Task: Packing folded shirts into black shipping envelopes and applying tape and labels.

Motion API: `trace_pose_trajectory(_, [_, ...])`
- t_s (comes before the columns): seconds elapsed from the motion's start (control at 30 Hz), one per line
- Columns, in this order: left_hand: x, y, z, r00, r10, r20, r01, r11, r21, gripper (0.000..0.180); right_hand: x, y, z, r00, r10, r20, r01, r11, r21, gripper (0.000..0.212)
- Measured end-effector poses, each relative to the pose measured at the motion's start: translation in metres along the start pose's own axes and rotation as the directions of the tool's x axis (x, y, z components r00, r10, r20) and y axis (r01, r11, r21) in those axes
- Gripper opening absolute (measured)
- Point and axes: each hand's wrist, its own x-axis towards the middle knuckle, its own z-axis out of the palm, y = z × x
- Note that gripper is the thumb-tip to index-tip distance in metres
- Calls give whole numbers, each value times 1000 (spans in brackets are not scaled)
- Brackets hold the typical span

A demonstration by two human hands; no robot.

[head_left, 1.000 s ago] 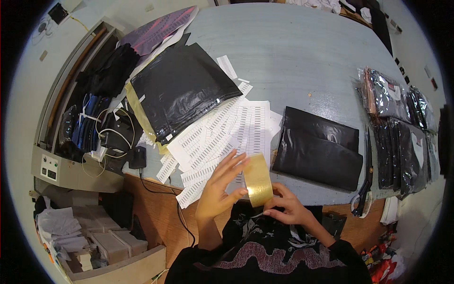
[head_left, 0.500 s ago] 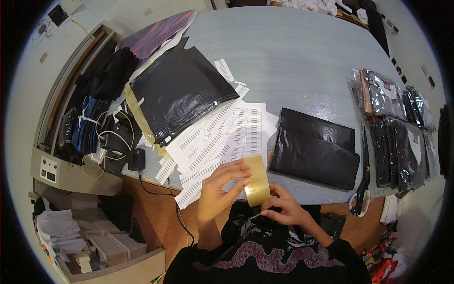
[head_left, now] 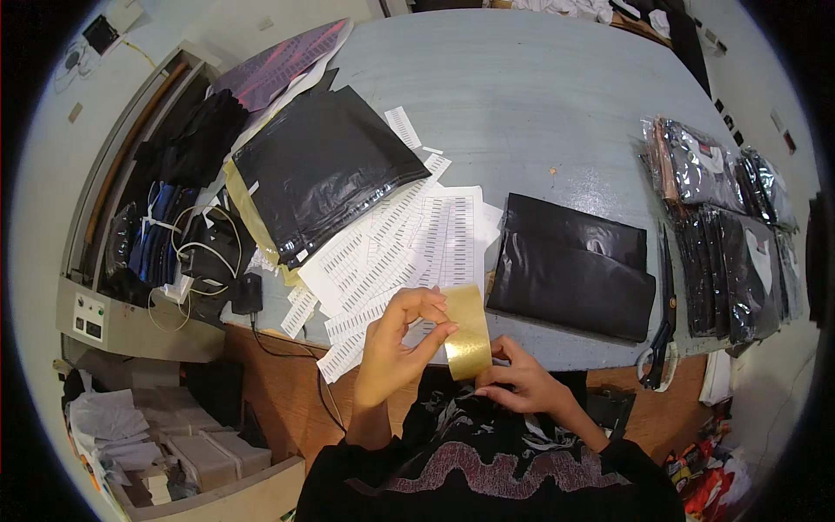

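Observation:
Over the table's near edge I hold a wide, shiny gold tape roll (head_left: 468, 332). My left hand (head_left: 398, 346) grips its left edge, with thumb and fingertips curled against it. At the roll's lower right edge, my right hand (head_left: 520, 379) has thumb and fingers pinched together; its fingertips are partly hidden. Just beyond lie loose white printed label sheets (head_left: 383, 252), overlapping one another. A black plastic mailer bag (head_left: 574, 270), folded over, lies to the right of the roll. Larger black plastic bags (head_left: 330, 170) cover part of the sheets at the left.
Black scissors (head_left: 665, 322) with pale handles lie at the right edge of the blue-grey table (head_left: 487, 96). Beyond them are stacked clear-bagged garments (head_left: 726, 261). To the left stand a grey machine (head_left: 139, 322) and a cable with a black adapter (head_left: 247, 294). Boxes (head_left: 200, 452) sit below.
The view has shifted slightly. My left fingers are more curled against the tape roll, which keeps nearly the same place. My right hand stays at its lower edge.

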Motion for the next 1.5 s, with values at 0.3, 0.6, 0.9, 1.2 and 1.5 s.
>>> trace_pose_trajectory(0.3, [7, -1, 7, 1000, 5, 11, -4, 994, -110, 46, -2, 0, 2, 998, -44, -55, 43, 999, -13, 13])
trace_pose_trajectory(0.6, [37, 5, -3, 957, 45, -285, -77, 992, -105, 35, -15, 1, 5, 997, -38, 66, 45, 993, -111, 13])
trace_pose_trajectory(0.9, [20, -42, -5, 879, -473, 60, 428, 727, -537, 36, -29, 2, 11, 987, -17, 159, 31, 996, -87, 14])
trace_pose_trajectory(1.2, [14, -51, 4, 857, -489, 161, 460, 587, -666, 36, -31, 1, 13, 988, -25, 150, 46, 989, -141, 19])
trace_pose_trajectory(1.5, [21, -46, 7, 806, -530, 264, 582, 629, -515, 44, -31, -1, 13, 989, -18, 148, 43, 984, -170, 21])
